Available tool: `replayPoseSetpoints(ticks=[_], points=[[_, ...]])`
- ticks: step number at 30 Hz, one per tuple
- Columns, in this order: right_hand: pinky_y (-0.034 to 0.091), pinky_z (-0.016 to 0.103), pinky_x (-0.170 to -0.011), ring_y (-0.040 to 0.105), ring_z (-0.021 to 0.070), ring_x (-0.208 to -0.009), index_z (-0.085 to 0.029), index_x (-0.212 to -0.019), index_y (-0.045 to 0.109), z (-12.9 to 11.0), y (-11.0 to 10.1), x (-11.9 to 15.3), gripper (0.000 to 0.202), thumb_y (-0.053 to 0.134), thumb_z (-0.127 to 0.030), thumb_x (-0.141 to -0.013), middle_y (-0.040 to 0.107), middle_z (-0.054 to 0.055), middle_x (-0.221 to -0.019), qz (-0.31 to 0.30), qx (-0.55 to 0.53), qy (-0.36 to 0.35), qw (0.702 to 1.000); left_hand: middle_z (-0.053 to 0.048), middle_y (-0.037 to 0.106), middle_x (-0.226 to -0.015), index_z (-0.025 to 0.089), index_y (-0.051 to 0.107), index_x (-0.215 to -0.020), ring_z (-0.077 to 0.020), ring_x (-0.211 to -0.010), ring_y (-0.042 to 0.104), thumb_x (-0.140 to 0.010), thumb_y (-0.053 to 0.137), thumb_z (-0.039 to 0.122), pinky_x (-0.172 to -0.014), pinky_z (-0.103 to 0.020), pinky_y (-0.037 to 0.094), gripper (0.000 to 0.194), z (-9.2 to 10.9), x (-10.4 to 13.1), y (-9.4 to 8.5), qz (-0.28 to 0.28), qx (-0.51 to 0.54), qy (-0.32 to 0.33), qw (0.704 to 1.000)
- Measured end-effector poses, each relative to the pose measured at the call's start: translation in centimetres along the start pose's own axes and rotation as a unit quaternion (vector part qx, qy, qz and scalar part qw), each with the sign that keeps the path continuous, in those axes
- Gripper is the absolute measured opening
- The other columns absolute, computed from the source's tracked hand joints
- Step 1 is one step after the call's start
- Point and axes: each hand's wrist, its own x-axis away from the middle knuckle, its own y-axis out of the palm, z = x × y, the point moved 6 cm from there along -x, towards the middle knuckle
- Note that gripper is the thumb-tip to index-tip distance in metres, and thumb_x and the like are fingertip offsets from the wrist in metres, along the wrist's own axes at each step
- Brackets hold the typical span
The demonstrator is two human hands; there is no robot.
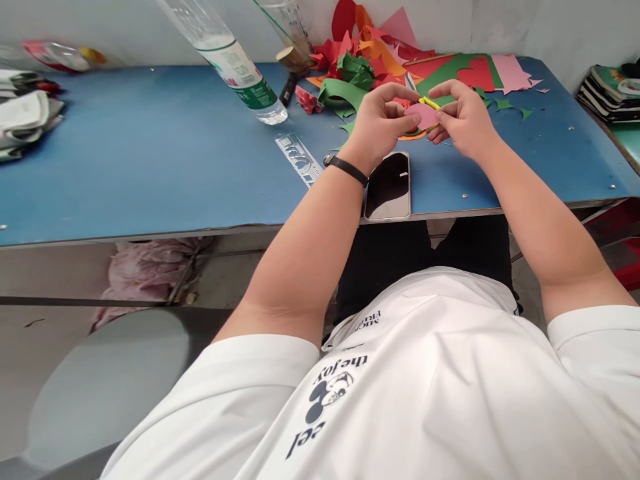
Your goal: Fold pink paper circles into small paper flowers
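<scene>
A small round piece of pink paper [424, 116] is pinched between my two hands above the blue table. My left hand [379, 121] has its thumb and fingers closed on the paper's left edge. At the right edge, the thumb and fingers of my right hand [465, 119] are closed on the same piece. Just behind the paper are scissors [429, 103] with yellow handles; I cannot tell if a hand touches them. Orange and red paper shows partly beneath the pink piece. A phone [388, 187] lies by my left wrist, near the table's front edge.
Coloured paper scraps [373, 50] are heaped at the back of the blue table [150, 153]. A tall plastic bottle [245, 73] and a clear stencil ruler [300, 159] are left of my hands. Stacked books [613, 93] stand far right; a grey stool [110, 380] is below left.
</scene>
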Motion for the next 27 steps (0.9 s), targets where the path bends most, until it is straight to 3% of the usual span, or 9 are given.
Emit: replayPoseSetpoints(ticks=[3, 4, 7, 10, 12, 14, 18, 22, 27], points=[[0.062, 0.034, -0.075, 0.077, 0.0189, -0.073, -0.033, -0.119, 0.054, -0.8, -0.6, 0.4, 0.034, 0.066, -0.001, -0.124, 0.082, -0.011, -0.084, -0.019, 0.009, 0.005, 1.0, 0.004, 0.064, -0.074, 0.044, 0.083, -0.101, -0.0245, -0.077, 0.047, -0.076, 0.103, 0.057, -0.086, -0.054, 0.05, 0.034, 1.3, 0.9, -0.5, 0.078, -0.006, 0.014, 0.997], [0.06, 0.034, -0.075, 0.075, 0.0185, -0.075, -0.034, -0.114, 0.05, -1.3, -0.8, 0.6, 0.036, 0.075, -0.009, -0.126, 0.083, -0.011, -0.086, -0.028, 0.028, -0.003, 0.999, 0.004, 0.069, -0.078, 0.041, 0.084, -0.101, -0.023, -0.079, 0.049, -0.077, 0.104, 0.055, -0.087, -0.053, 0.052, 0.035, 1.5, 1.2, -0.5, 0.092, 0.002, 0.007, 0.996], [0.059, 0.035, -0.079, 0.07, 0.0194, -0.074, -0.035, -0.104, 0.045, -2.5, -0.9, 1.4, 0.044, 0.08, -0.021, -0.126, 0.079, -0.01, -0.082, -0.053, 0.089, -0.042, 0.994, 0.004, 0.083, -0.088, 0.041, 0.079, -0.095, -0.0262, -0.096, 0.067, -0.066, 0.114, 0.072, -0.099, -0.056, 0.057, 0.055, 1.1, 1.3, -0.8, 0.134, 0.022, -0.025, 0.99], [0.061, 0.038, -0.091, 0.073, 0.0215, -0.083, -0.035, -0.099, 0.051, -2.7, -0.3, 1.8, 0.042, 0.086, -0.024, -0.12, 0.079, -0.006, -0.087, -0.064, 0.147, -0.06, 0.985, 0.005, 0.087, -0.094, 0.045, 0.077, -0.09, -0.0341, -0.11, 0.076, -0.053, 0.12, 0.081, -0.114, -0.067, 0.058, 0.068, 0.2, 0.8, -0.8, 0.113, 0.039, -0.054, 0.991], [0.061, 0.038, -0.099, 0.073, 0.0227, -0.094, -0.035, -0.098, 0.057, -2.5, -0.1, 1.7, 0.042, 0.096, -0.027, -0.11, 0.082, -0.003, -0.099, -0.047, 0.167, -0.079, 0.982, 0.005, 0.085, -0.088, 0.046, 0.075, -0.085, -0.0349, -0.105, 0.075, -0.039, 0.122, 0.083, -0.116, -0.071, 0.059, 0.076, -0.3, 0.5, -0.7, 0.094, 0.041, -0.069, 0.992], [0.061, 0.037, -0.101, 0.072, 0.0232, -0.099, -0.035, -0.097, 0.062, -2.2, -0.2, 1.6, 0.042, 0.103, -0.029, -0.102, 0.083, -0.001, -0.107, -0.023, 0.16, -0.105, 0.981, 0.005, 0.084, -0.086, 0.046, 0.074, -0.083, -0.0345, -0.101, 0.075, -0.036, 0.121, 0.085, -0.115, -0.072, 0.06, 0.077, -0.3, 0.4, -0.6, 0.082, 0.034, -0.068, 0.994], [0.061, 0.038, -0.098, 0.069, 0.022, -0.094, -0.034, -0.098, 0.068, -1.5, -0.5, 1.1, 0.038, 0.106, -0.026, -0.099, 0.081, -0.001, -0.103, -0.014, 0.127, -0.129, 0.983, 0.0, 0.087, -0.096, 0.043, 0.079, -0.09, -0.0345, -0.101, 0.078, -0.055, 0.119, 0.082, -0.117, -0.072, 0.064, 0.066, 1.0, 1.0, -0.2, 0.054, 0.027, -0.039, 0.997], [0.062, 0.035, -0.092, 0.069, 0.0178, -0.087, -0.032, -0.1, 0.07, -1.7, -0.6, 0.9, 0.034, 0.093, -0.008, -0.108, 0.079, -0.003, -0.099, -0.015, 0.109, -0.14, 0.984, -0.002, 0.083, -0.092, 0.037, 0.086, -0.098, -0.0286, -0.095, 0.081, -0.074, 0.116, 0.068, -0.108, -0.059, 0.072, 0.05, 2.1, 1.8, 0.0, 0.05, 0.056, -0.024, 0.997], [0.066, 0.035, -0.09, 0.076, 0.0181, -0.089, -0.032, -0.097, 0.069, -2.1, -0.3, 0.9, 0.036, 0.087, -0.01, -0.119, 0.082, -0.003, -0.098, -0.028, 0.136, -0.079, 0.987, -0.005, 0.084, -0.099, 0.036, 0.085, -0.102, -0.0272, -0.094, 0.082, -0.091, 0.107, 0.063, -0.106, -0.052, 0.077, 0.036, 2.5, 2.1, 0.2, 0.042, 0.082, -0.007, 0.996]])
